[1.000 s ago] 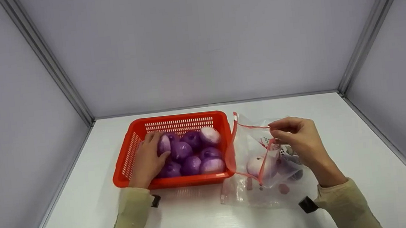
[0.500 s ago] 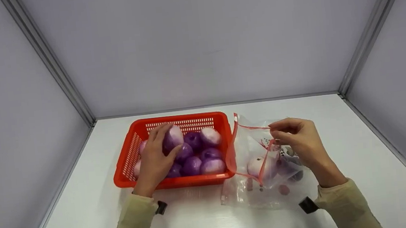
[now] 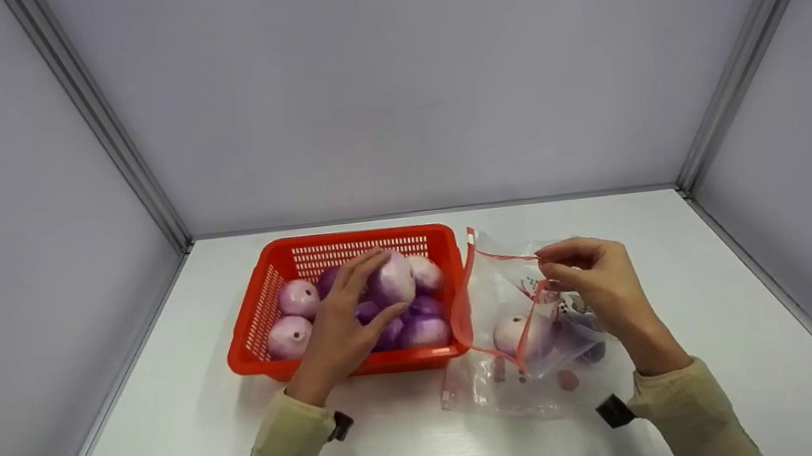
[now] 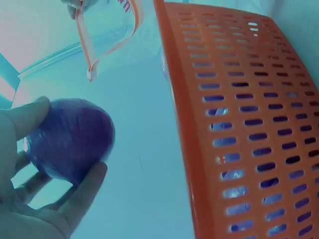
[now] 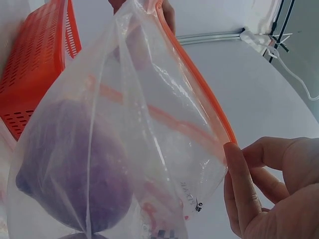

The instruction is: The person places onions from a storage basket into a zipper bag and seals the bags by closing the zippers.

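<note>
In the head view my left hand (image 3: 341,333) grips a purple-and-white onion (image 3: 392,278) above the right half of a red basket (image 3: 364,367). The left wrist view has the same onion (image 4: 75,139) between thumb and fingers, outside the slotted basket wall. My right hand (image 3: 596,280) pinches the red zip edge of a clear zip bag (image 3: 485,299), whose mouth gapes toward the basket. Inside the bag lies a pale onion (image 3: 511,334). Through the film in the right wrist view an onion (image 5: 75,159) looks blurred, and the right fingers (image 5: 241,184) hold the zip strip.
Several more onions (image 3: 289,337) fill the basket, some behind the left hand. Another flat clear bag (image 3: 484,393) lies under the open one on the white table (image 3: 414,446). Grey walls (image 3: 393,108) stand at the back and both sides.
My left hand has lifted an onion from the basket's left part and carried it right, uncovering two pale onions there. The right hand and the bag have hardly moved.
</note>
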`<action>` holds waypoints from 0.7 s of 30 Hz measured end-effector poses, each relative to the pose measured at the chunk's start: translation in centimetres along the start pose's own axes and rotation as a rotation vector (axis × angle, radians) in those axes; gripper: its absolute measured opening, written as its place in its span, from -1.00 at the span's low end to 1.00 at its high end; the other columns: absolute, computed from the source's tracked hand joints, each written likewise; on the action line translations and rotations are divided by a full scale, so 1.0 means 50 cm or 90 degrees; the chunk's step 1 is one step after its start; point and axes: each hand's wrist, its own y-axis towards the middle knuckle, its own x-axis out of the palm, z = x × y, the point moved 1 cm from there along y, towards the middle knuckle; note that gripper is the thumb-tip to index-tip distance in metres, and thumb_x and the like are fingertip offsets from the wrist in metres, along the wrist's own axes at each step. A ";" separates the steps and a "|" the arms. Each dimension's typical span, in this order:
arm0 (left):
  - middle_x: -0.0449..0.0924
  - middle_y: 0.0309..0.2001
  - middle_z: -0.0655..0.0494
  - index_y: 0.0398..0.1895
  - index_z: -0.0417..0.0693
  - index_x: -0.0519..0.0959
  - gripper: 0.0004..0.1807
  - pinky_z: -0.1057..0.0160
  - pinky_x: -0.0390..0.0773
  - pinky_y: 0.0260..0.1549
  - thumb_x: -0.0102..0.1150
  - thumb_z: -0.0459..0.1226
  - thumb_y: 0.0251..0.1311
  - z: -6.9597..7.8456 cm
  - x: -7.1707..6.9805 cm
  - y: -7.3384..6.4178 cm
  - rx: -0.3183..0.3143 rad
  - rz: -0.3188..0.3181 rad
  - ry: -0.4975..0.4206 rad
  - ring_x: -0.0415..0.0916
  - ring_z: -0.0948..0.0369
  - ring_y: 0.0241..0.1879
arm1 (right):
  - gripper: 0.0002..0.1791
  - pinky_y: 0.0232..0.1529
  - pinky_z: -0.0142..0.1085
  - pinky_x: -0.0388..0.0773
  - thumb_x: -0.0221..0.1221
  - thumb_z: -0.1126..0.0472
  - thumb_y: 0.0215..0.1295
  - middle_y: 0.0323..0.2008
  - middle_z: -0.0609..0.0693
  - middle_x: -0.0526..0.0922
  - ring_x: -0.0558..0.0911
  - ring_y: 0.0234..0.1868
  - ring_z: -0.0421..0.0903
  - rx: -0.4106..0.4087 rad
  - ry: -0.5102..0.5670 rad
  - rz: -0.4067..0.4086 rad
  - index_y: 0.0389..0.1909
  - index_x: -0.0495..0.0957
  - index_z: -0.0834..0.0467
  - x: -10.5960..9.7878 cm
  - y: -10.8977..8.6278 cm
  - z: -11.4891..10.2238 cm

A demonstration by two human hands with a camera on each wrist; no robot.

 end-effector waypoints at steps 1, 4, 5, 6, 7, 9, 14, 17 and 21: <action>0.36 0.48 0.16 0.52 0.22 0.36 -0.26 0.10 0.43 0.41 0.40 -0.07 0.29 0.003 0.003 0.000 0.008 -0.006 -0.001 0.35 0.18 0.48 | -0.72 -0.21 -0.27 0.78 0.35 0.36 0.33 -0.24 -0.01 0.73 0.76 -0.28 -0.10 0.001 0.001 0.000 -0.03 0.67 0.46 0.001 0.001 -0.001; 0.37 0.48 0.14 0.52 0.22 0.35 -0.24 0.12 0.39 0.44 0.42 -0.10 0.28 0.014 0.015 -0.001 0.036 -0.017 0.000 0.35 0.20 0.48 | -0.74 -0.22 -0.27 0.78 0.33 0.40 0.33 -0.26 -0.04 0.74 0.76 -0.29 -0.09 0.005 0.007 0.001 -0.03 0.67 0.47 0.002 0.002 -0.001; 0.37 0.48 0.12 0.52 0.21 0.35 -0.24 0.12 0.38 0.44 0.42 -0.10 0.27 0.018 0.019 0.000 0.045 -0.019 0.001 0.35 0.20 0.48 | -0.74 -0.22 -0.27 0.78 0.33 0.40 0.33 -0.26 -0.05 0.74 0.76 -0.29 -0.09 0.005 0.008 0.001 -0.03 0.67 0.47 0.002 0.003 0.000; 0.37 0.48 0.12 0.52 0.20 0.35 -0.24 0.13 0.38 0.44 0.43 -0.11 0.27 0.022 0.022 0.000 0.054 -0.020 0.000 0.35 0.19 0.48 | -0.74 -0.22 -0.27 0.78 0.33 0.41 0.32 -0.26 -0.05 0.74 0.76 -0.29 -0.09 0.006 0.011 0.001 -0.02 0.67 0.47 0.003 0.003 0.000; 0.37 0.48 0.09 0.52 0.18 0.35 -0.23 0.12 0.37 0.44 0.43 -0.12 0.26 0.025 0.027 0.000 0.064 -0.021 -0.004 0.34 0.18 0.49 | -0.73 -0.22 -0.27 0.78 0.33 0.40 0.33 -0.26 -0.05 0.74 0.76 -0.29 -0.09 0.006 0.012 0.001 -0.02 0.67 0.47 0.003 0.003 0.000; 0.37 0.48 0.09 0.52 0.16 0.36 -0.23 0.13 0.35 0.46 0.44 -0.14 0.25 0.030 0.035 0.001 0.079 -0.024 -0.016 0.33 0.18 0.49 | -0.73 -0.22 -0.27 0.78 0.33 0.39 0.33 -0.25 -0.04 0.74 0.76 -0.29 -0.09 0.005 0.013 -0.001 -0.02 0.67 0.47 0.004 0.002 0.001; 0.34 0.49 0.20 0.53 0.18 0.34 -0.24 0.12 0.38 0.45 0.41 -0.09 0.28 0.037 0.057 0.001 0.089 -0.052 -0.053 0.33 0.20 0.49 | -0.71 -0.22 -0.27 0.78 0.35 0.37 0.32 -0.24 -0.01 0.74 0.75 -0.28 -0.09 0.003 0.014 -0.005 -0.02 0.67 0.47 0.005 0.002 -0.001; 0.33 0.49 0.23 0.53 0.21 0.33 -0.25 0.12 0.42 0.42 0.38 -0.04 0.31 0.043 0.072 0.002 0.097 -0.071 -0.072 0.37 0.20 0.46 | -0.73 -0.22 -0.27 0.78 0.34 0.39 0.32 -0.25 -0.01 0.74 0.75 -0.29 -0.09 0.002 0.016 -0.004 -0.03 0.67 0.48 0.006 0.003 -0.002; 0.34 0.49 0.23 0.53 0.16 0.34 -0.27 0.16 0.41 0.43 0.36 -0.05 0.33 0.049 0.091 0.005 0.121 -0.081 -0.084 0.37 0.24 0.45 | -0.76 -0.23 -0.27 0.78 0.30 0.43 0.33 -0.28 -0.05 0.74 0.75 -0.30 -0.10 0.001 0.017 -0.003 -0.03 0.67 0.48 0.008 0.005 -0.003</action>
